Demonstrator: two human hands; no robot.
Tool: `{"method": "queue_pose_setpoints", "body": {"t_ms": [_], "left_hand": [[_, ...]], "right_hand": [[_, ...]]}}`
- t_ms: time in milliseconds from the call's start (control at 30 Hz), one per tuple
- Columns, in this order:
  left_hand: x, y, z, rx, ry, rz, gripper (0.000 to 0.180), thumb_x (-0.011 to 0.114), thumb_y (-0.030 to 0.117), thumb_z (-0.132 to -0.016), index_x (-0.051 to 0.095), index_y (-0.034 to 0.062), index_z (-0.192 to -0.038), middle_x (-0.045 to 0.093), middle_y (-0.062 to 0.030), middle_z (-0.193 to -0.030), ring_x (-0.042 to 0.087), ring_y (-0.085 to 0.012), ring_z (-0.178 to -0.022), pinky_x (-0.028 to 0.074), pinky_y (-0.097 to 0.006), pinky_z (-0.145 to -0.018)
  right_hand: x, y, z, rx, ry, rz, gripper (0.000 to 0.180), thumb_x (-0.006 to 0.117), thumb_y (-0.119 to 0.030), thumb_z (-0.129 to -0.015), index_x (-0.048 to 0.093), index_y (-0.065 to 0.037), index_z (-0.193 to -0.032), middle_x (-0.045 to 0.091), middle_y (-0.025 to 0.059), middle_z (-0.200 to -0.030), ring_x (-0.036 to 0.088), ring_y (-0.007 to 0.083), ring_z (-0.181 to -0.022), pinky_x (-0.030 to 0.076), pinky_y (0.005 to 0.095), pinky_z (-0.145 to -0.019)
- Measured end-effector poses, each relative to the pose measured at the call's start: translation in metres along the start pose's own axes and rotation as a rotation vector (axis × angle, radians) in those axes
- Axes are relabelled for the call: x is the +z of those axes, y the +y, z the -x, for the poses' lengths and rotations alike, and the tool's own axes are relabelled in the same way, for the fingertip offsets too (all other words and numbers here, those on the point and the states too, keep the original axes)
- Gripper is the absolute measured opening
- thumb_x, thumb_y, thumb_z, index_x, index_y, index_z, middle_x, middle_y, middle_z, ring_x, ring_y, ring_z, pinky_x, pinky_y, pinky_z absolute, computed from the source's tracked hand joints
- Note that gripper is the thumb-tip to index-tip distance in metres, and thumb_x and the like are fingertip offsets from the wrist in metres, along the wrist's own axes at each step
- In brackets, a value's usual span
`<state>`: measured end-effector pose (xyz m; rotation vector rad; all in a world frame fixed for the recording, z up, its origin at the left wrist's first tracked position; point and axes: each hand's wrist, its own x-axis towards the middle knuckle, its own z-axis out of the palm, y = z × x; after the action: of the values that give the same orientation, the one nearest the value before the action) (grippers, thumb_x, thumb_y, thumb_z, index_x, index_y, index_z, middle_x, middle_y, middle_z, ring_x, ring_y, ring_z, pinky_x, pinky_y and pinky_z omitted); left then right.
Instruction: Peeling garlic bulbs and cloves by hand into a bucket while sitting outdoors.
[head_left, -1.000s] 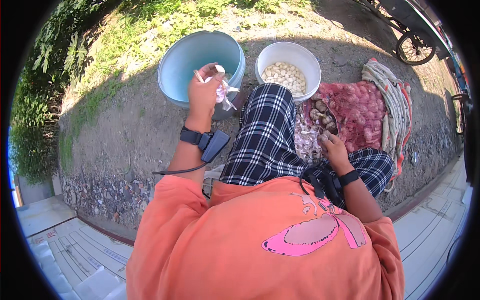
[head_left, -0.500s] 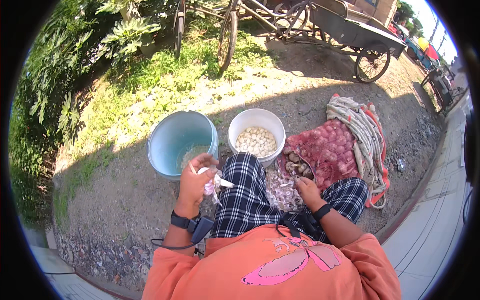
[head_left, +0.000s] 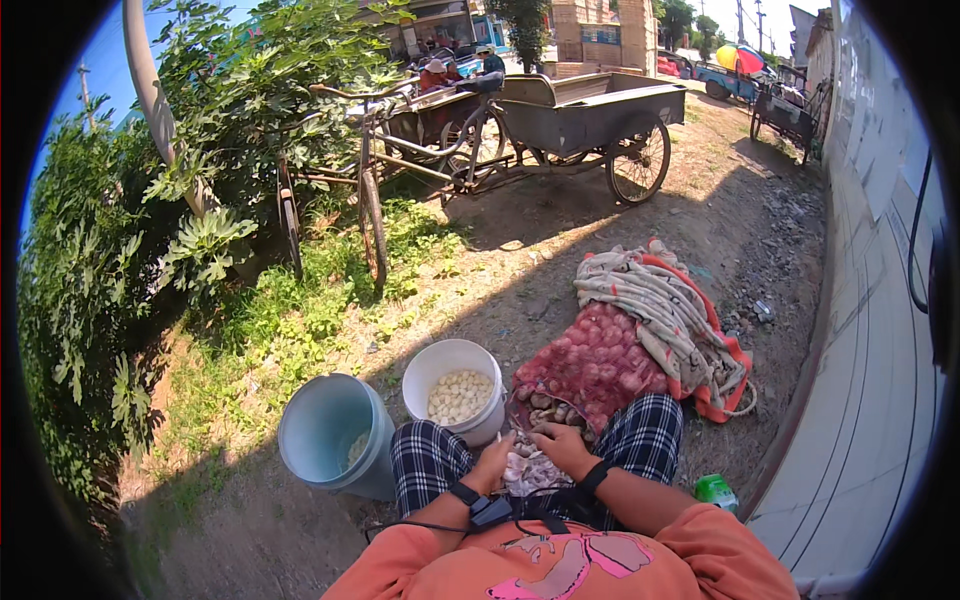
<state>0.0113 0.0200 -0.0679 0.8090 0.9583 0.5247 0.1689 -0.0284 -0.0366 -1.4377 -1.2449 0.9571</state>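
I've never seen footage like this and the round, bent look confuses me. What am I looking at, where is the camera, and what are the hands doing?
There is no machine here: a person wears a wide fisheye camera on the head, looking down, which is why straight edges bend near the rim. The orange sleeves and checked trousers at the bottom are the wearer's own.

The person sits on bare ground outdoors. The left hand and right hand meet over the lap, on a small pile of garlic; exactly what each finger grips is too small to tell.

In front stand a white bucket holding pale peeled cloves and a blue bucket with a few scraps inside. To the right lies a red mesh sack of bulbs, with a striped cloth behind it. Farther off stands a cargo tricycle.
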Motion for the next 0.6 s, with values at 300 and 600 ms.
{"method": "queue_pose_setpoints", "body": {"t_ms": [300, 600], "left_hand": [[-0.007, -0.006, -0.001, -0.128, -0.225, 0.108, 0.033, 0.038, 0.029, -0.089, 0.044, 0.0052, -0.111, 0.052, -0.0078, -0.106, 0.054, -0.0191, -0.091, 0.047, -0.032, -0.073], [-0.005, 0.004, 0.010, -0.002, -0.221, 0.164, 0.028, 0.052, 0.014, -0.083, 0.045, 0.0076, -0.109, 0.054, -0.0037, -0.093, 0.054, -0.0149, -0.086, 0.044, -0.029, -0.076]], "right_hand": [[0.016, 0.004, -0.002, 0.059, -0.447, 0.308, 0.032, 0.055, -0.025, -0.075, 0.058, 0.000, -0.095, 0.061, 0.0162, -0.081, 0.060, 0.0239, -0.069, 0.046, 0.0339, -0.064], [0.019, 0.005, -0.013, 0.283, -0.150, -0.078, 0.024, 0.059, -0.017, -0.075, 0.058, 0.001, -0.089, 0.060, 0.0080, -0.078, 0.055, 0.0137, -0.069, 0.045, 0.0282, -0.063]]}}
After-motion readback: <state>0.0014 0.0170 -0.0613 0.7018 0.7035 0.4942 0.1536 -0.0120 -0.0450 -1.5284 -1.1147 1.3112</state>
